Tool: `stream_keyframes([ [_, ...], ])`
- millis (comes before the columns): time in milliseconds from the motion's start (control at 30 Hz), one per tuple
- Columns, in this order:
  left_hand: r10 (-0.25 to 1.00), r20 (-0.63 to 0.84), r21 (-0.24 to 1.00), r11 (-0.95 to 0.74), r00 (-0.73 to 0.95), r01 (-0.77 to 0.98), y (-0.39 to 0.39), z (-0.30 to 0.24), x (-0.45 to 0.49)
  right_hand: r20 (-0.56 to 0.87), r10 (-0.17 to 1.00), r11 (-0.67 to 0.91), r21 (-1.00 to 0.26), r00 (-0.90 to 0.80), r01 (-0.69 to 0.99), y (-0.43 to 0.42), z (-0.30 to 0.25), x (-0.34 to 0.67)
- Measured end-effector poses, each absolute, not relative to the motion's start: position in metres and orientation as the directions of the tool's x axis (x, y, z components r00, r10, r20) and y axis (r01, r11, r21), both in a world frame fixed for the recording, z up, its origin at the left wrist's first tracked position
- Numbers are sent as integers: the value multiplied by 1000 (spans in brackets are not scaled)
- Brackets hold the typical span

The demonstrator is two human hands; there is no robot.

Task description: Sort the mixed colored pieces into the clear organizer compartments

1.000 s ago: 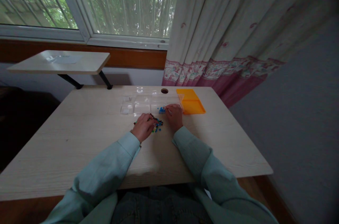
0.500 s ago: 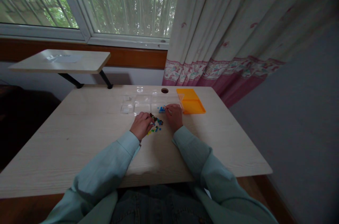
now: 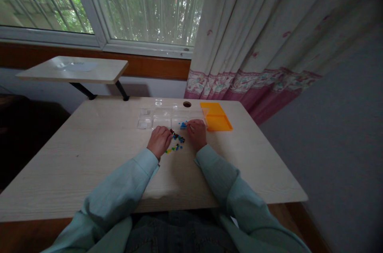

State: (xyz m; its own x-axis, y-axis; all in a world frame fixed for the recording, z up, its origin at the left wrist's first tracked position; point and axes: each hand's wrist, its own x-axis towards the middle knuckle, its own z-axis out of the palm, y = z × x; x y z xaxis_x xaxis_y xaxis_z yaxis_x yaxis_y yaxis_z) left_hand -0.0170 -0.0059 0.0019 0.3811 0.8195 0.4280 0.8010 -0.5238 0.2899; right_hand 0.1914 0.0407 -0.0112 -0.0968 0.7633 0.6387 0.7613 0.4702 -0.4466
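Note:
My left hand (image 3: 159, 141) rests with curled fingers at the left edge of a loose pile of small coloured pieces (image 3: 177, 137), mostly dark, blue, green and yellow. Whether a piece sits between its fingertips is hidden. Over the front right part of a clear compartment box (image 3: 161, 123) is my right hand (image 3: 196, 132), its thumb and fingers pinched together. Small blue pieces (image 3: 183, 125) lie in a compartment beside those fingertips. Anything held in the pinch is too small to name.
An orange divided tray (image 3: 220, 122) lies right of the clear box. Behind them the tabletop has a round hole (image 3: 187, 104). A raised shelf (image 3: 89, 70) on black supports stands at the back left, and a curtain (image 3: 227, 81) hangs behind the table.
The fingers of my left hand have drawn closer together at the pile. My right hand stays at the blue pieces. The whole view has shifted slightly.

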Motion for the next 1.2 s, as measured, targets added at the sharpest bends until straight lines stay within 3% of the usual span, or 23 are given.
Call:
stream_keyframes([
  [233,839,459,347,-472,292,811,-5,4,-21,686,637,707,-338,-352,621,23,-2,177],
  [467,837,444,342,-488,319,803,-7,8,-19,651,590,772,-281,-478,570,21,-9,171],
  [767,849,426,335,-468,312,818,-7,6,-21,672,611,751,-325,-419,574,26,-11,172],
  [1000,855,440,366,-450,275,814,-4,1,-23,664,747,450,-461,-39,765,44,-7,196],
  [1200,858,438,383,-446,266,809,-5,1,-21,622,783,370,-460,-4,807,46,-7,198],
])
